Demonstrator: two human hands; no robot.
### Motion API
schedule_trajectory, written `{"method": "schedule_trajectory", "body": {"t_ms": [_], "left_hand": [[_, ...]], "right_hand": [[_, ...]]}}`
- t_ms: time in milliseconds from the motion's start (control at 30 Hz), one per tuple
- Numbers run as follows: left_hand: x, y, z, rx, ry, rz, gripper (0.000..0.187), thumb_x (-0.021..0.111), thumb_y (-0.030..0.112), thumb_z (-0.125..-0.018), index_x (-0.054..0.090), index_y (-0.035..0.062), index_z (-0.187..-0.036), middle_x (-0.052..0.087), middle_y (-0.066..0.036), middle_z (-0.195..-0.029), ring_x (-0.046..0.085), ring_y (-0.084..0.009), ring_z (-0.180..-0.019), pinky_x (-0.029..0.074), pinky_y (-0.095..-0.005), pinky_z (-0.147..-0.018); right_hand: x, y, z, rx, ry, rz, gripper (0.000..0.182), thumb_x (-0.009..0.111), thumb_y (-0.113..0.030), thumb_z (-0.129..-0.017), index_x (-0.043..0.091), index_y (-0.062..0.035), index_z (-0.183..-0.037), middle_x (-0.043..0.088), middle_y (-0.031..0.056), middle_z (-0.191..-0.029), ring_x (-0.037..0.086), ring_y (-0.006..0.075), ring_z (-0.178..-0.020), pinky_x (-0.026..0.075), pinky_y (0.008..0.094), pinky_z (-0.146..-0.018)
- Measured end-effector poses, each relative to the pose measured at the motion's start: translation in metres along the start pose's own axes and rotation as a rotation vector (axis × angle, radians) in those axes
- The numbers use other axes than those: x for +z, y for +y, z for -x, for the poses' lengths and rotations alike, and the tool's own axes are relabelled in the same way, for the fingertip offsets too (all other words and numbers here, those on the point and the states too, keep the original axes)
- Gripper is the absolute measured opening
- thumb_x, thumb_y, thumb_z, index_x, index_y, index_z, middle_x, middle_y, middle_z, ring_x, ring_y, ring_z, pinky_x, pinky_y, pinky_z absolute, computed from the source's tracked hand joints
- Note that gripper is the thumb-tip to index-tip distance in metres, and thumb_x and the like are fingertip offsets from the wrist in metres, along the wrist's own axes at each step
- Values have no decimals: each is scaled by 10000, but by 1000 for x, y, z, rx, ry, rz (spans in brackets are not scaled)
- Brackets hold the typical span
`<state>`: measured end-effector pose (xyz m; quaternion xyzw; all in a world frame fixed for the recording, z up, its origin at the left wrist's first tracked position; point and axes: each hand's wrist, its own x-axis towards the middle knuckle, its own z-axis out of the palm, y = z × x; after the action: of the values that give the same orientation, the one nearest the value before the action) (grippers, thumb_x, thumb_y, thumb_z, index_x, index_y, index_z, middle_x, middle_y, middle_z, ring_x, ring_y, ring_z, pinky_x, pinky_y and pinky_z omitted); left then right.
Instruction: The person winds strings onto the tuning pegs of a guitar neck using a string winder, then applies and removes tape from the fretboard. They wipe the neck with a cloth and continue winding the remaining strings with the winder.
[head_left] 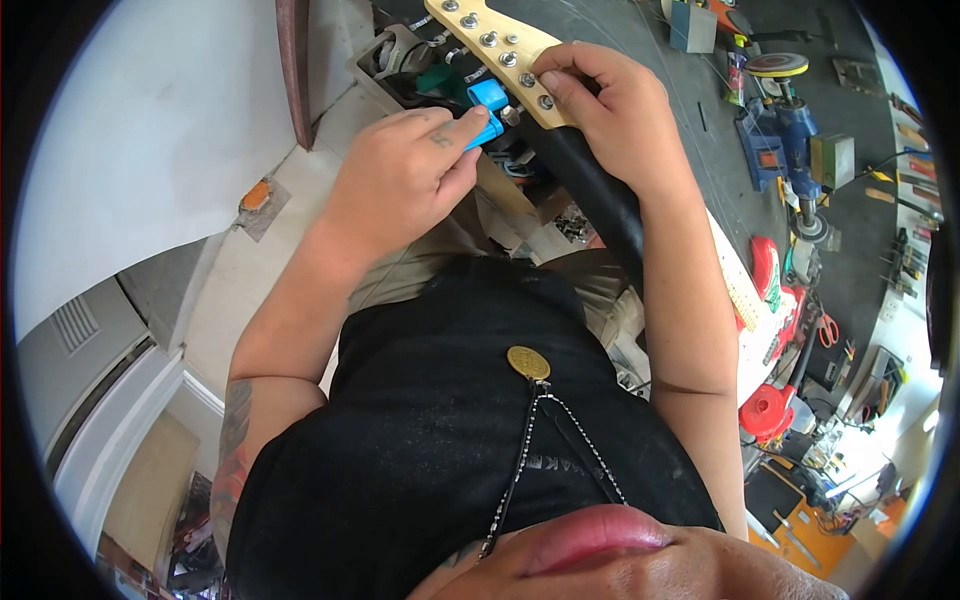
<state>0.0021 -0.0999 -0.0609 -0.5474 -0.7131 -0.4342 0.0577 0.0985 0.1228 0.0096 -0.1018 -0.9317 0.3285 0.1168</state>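
A pale wooden guitar headstock (545, 112) with several metal tuning posts points up toward the top of the view. My left hand (415, 165) is closed around a blue plastic string winder (487, 95), which sits beside the tuner knobs on the headstock's left edge. Whether the winder is fitted over a knob cannot be made out. My right hand (615, 110) grips the headstock, thumb and curled fingers close to the lower tuning posts. Behind my right forearm runs the neck, partly hidden; a white guitar body (757, 343) shows lower down.
A dark workbench (640, 85) extends along the right, carrying a blue bench grinder (795, 135), red-handled scissors (826, 332) and a red blower-like tool (767, 412). Under the headstock, a black padded support (590, 190) lies near an open drawer (375, 60) of tools. A white surface (150, 130) fills the left.
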Motion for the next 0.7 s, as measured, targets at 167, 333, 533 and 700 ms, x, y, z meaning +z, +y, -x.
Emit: {"method": "schedule_trajectory", "body": {"t_ms": [167, 333, 533, 700], "left_hand": [[6, -2, 5, 25, 54, -8, 418, 808, 35, -843, 767, 61, -1259, 636, -117, -834, 617, -297, -679, 516, -401, -629], [8, -5, 9, -97, 38, -38, 339, 791, 63, -865, 771, 36, -1202, 667, -131, -855, 648, -307, -696, 515, -401, -630], [10, -14, -5, -284, 152, 32, 285, 776, 108, -867, 753, 18, -1137, 719, -154, -896, 689, -342, -735, 544, -424, -644], [2, -3, -1, -34, 81, 109, 258, 765, 94, -849, 740, 11, -1092, 715, -154, -875, 697, -358, -743, 560, -445, -650]], "right_hand": [[1, 2, -1, -29, 21, 44, 164, 718, -107, -960, 772, -20, -1088, 749, 169, -918, 709, 295, -789, 552, 391, -743], [2, 5, 1, 34, -2, -13, 166, 732, -105, -959, 774, -27, -1100, 737, 147, -883, 687, 233, -767, 541, 361, -721], [3, 7, 1, 32, 9, -15, 165, 732, -104, -964, 775, -31, -1106, 732, 135, -882, 664, 215, -753, 521, 355, -699], [2, 5, 1, 38, -2, -16, 167, 731, -102, -964, 777, -35, -1110, 733, 133, -891, 665, 219, -761, 522, 346, -712]]}}
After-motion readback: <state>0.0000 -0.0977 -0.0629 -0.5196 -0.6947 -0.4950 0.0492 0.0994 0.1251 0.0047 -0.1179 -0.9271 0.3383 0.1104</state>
